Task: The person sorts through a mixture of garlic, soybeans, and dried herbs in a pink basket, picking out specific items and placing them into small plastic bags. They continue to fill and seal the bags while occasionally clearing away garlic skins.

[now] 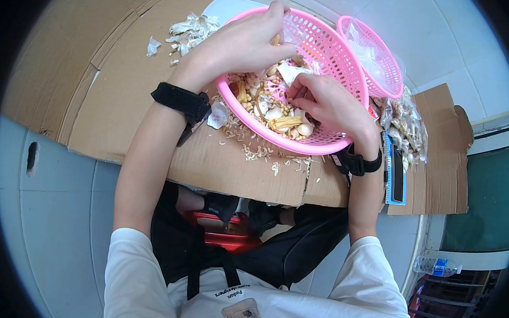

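A pink plastic basket (329,53) sits on flattened cardboard (121,91) and holds garlic cloves (275,110), stems and papery skins. My left hand (244,43) reaches into the basket from the far rim, fingers bent down and pinched on something small that I cannot make out. My right hand (326,102) is inside the basket at its right side, fingertips curled on a garlic piece (289,78) among the cloves. Both wrists wear black straps.
A second, smaller pink basket (375,63) stands tilted behind the first. Garlic skins (189,31) lie piled on the cardboard at the far left. A clear bag of garlic (404,130) and a blue box (393,178) sit to the right. A red stool (226,237) is under me.
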A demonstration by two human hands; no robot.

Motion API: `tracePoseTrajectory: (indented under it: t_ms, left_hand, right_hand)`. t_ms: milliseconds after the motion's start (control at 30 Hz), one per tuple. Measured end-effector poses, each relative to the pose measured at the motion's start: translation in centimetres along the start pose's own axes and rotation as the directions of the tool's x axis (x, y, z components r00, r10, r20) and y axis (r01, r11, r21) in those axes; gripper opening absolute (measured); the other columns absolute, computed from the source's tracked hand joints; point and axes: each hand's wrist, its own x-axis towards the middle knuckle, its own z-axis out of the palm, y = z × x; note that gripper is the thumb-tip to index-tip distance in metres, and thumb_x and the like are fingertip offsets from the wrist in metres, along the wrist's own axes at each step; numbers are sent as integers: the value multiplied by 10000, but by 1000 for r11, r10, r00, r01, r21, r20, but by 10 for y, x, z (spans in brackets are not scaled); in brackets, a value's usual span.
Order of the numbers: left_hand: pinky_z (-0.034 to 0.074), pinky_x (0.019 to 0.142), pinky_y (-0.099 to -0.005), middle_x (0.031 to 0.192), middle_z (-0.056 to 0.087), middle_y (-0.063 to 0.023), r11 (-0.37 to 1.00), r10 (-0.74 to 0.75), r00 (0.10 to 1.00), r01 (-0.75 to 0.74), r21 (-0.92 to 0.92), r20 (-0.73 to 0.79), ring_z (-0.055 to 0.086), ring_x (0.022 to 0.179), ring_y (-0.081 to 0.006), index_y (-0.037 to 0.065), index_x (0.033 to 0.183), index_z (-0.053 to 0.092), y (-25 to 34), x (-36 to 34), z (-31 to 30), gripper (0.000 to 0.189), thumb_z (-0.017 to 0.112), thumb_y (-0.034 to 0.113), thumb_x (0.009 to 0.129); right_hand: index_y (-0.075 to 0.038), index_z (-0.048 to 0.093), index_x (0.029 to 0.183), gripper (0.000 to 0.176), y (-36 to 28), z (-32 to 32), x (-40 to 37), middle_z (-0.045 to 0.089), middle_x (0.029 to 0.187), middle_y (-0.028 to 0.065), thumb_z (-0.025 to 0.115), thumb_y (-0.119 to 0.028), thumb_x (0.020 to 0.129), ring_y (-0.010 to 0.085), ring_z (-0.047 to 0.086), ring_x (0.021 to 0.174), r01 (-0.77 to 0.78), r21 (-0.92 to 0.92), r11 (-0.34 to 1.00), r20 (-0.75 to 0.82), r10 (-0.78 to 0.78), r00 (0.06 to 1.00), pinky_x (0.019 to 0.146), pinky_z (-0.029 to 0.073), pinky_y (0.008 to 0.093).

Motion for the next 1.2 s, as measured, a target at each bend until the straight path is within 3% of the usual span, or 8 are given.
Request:
tracePoseTrajectory:
  t_ms: [667,767,833,1167,1200]
  left_hand:
    - [527,520,-351,797,685,-196,1000,7,1000,-7,-17,10,668,569,-230,-146,1313,415,5,-2,-2,705,712,320,876]
    - [531,524,-351,793,686,-192,1000,3,1000,-3,-17,21,671,571,-230,-151,1321,411,6,-2,-3,705,709,313,881]
    - [532,523,-349,790,685,-190,1000,7,1000,-7,-12,18,675,577,-229,-152,1325,411,3,-1,-1,708,709,315,883]
    - [539,531,-348,791,686,-190,1000,11,1000,-11,16,9,693,603,-231,-152,1331,416,2,0,-1,711,706,326,892]
    - [539,531,-348,791,686,-190,1000,11,1000,-11,16,9,693,603,-231,-152,1331,416,2,0,-1,711,706,326,892]
  right_hand:
    - [51,704,991,162,3,2,1,736,942,218,637,-82,926,380,720,895,42,-18,999,-13,-42,999,825,558,448]
    - [47,707,1011,162,-2,-1,1,738,959,212,634,-73,931,369,722,909,-50,35,998,29,49,998,835,559,443]
    - [44,706,1029,155,1,1,1,742,971,203,624,-48,935,362,724,911,40,47,998,-39,-38,998,837,561,438]
    - [55,685,1040,154,-1,0,1,740,995,218,631,-17,915,372,728,950,14,77,997,-58,-10,998,846,571,438]
    - [56,677,1084,177,-1,0,1,743,988,203,646,1,918,314,733,904,17,56,998,-50,-15,999,814,569,402]
